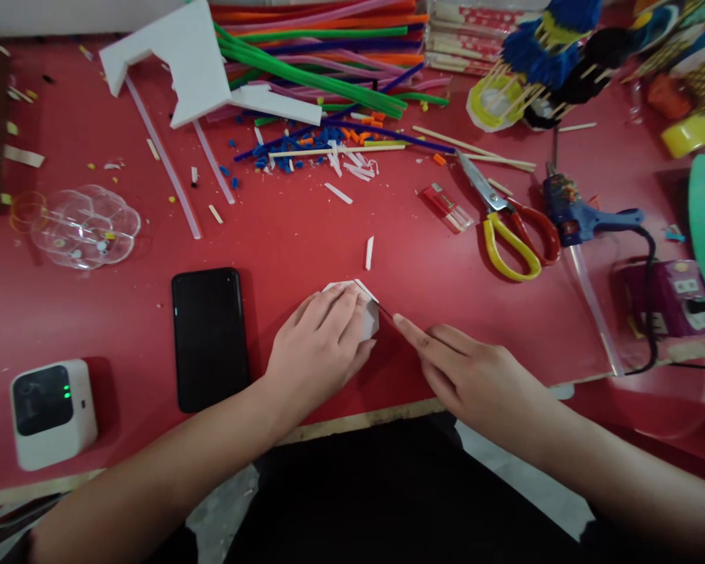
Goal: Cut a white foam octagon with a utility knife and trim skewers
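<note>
My left hand (320, 329) lies over a small white foam piece (370, 321) with cut, angled edges, its fingers on top and its thumb along the near side, holding it against the red table. My right hand (467, 364) is closed round a thin knife (383, 309), index finger stretched along it; the handle is hidden in the palm. The blade touches the right far edge of the foam piece, where a narrow white strip (366, 291) lies along the edge. Just beyond is a loose white foam offcut (369, 254).
A black phone (210, 341) and a white device (54, 415) lie left. Scissors (505, 223), a blue glue gun (581, 211) with cord and a purple socket block (663, 301) are right. Behind are coloured sticks (323, 59), scraps and a white foam sheet (191, 59).
</note>
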Demonstrator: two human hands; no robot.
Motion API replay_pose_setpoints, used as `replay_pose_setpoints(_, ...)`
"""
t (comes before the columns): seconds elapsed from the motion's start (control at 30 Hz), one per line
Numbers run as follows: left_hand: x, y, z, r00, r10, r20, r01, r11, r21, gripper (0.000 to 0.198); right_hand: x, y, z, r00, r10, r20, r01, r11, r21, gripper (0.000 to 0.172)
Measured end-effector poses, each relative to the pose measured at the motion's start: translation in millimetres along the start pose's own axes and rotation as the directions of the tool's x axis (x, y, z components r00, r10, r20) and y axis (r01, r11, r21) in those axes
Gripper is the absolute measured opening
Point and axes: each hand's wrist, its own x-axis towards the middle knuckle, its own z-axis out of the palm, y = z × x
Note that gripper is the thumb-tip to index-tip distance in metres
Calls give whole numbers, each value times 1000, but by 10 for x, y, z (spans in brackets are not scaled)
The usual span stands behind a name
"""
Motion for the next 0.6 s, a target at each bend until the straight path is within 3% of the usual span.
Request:
replay_pose_setpoints(0.27, 2, -4, -2, 999, -29, 33, 31, 998, -50, 44, -187, -35, 60, 984, 180, 7, -180, 976, 121, 51)
replay_pose_setpoints(0.4, 1, -59, -5, 999, -23, 47, 27, 997, -78, 45, -243, -3, 75, 970, 242, -14, -226, 923, 313, 50)
replay_pose_setpoints(0.5, -5, -93, -20, 1000, 8, 26, -6, 999, -53, 49, -167, 47, 79, 904, 420, -78, -330, 803, 496, 45)
replay_pose_setpoints(0.6, -14, -100, -44, 1000, 10, 13, -10, 1000, -19, 49, 55, 144, 74, 838, 546, 5, -372, 565, 737, 27)
